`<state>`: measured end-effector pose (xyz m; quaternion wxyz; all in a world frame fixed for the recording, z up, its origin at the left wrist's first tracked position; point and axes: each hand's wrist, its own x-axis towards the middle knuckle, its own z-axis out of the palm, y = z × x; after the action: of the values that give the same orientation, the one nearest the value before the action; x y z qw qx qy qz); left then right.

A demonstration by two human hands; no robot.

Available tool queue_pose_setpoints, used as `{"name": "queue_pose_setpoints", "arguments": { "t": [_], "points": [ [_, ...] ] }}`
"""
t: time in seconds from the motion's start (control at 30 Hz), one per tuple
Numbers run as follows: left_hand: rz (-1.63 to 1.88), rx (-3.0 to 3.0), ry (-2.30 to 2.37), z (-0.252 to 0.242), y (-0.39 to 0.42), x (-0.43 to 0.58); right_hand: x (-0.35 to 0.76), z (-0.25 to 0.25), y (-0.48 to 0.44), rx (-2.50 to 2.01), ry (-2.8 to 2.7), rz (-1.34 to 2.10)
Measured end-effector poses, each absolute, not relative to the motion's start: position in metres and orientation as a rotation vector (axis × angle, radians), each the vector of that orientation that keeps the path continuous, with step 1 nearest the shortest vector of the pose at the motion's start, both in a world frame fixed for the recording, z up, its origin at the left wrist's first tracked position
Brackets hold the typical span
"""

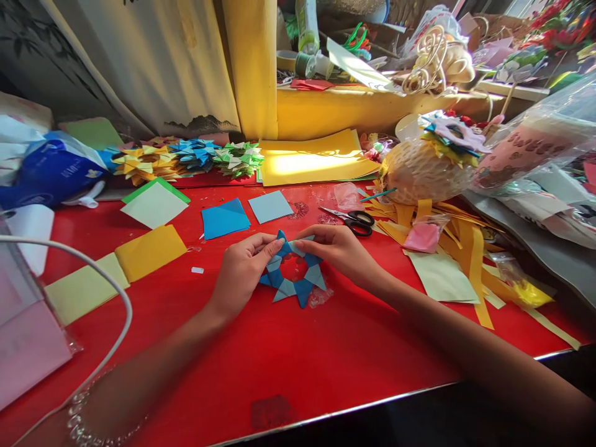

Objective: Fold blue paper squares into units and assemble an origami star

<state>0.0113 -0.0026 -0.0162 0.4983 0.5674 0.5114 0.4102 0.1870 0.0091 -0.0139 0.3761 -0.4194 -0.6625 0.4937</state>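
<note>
A folded paper star ring (pixel 302 289) in dark and light blue is held just above the red table (pixel 372 366). My left hand (pixel 246 264) pinches its upper left edge between thumb and fingers. On its upper right, my right hand (pixel 338 248) grips the paper the same way. The ring has pointed tips and an open centre through which red shows. Beyond my hands lie a stack of dark blue paper squares (pixel 226 218) and a light blue square (pixel 271 207). Black-handled scissors (pixel 356 221) rest behind my right hand.
Yellow paper (pixel 151 251) and a green-and-white pair of squares (pixel 156 202) lie left. Finished paper stars (pixel 193 155) line the back beside yellow sheets (pixel 316 158). Yellow strips (pixel 472 267) and a wrapped cup (pixel 521 146) are right. A white cable (pixel 125 304) curves near my left forearm.
</note>
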Motion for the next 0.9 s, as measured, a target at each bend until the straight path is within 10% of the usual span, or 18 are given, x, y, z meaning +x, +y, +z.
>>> {"name": "queue_pose_setpoints", "arguments": {
  "t": [0.9],
  "points": [
    [0.955,1.399,1.249,-0.021,0.002,0.01,0.181,-0.027,0.005,-1.12,-1.512,1.395]
  ]
}}
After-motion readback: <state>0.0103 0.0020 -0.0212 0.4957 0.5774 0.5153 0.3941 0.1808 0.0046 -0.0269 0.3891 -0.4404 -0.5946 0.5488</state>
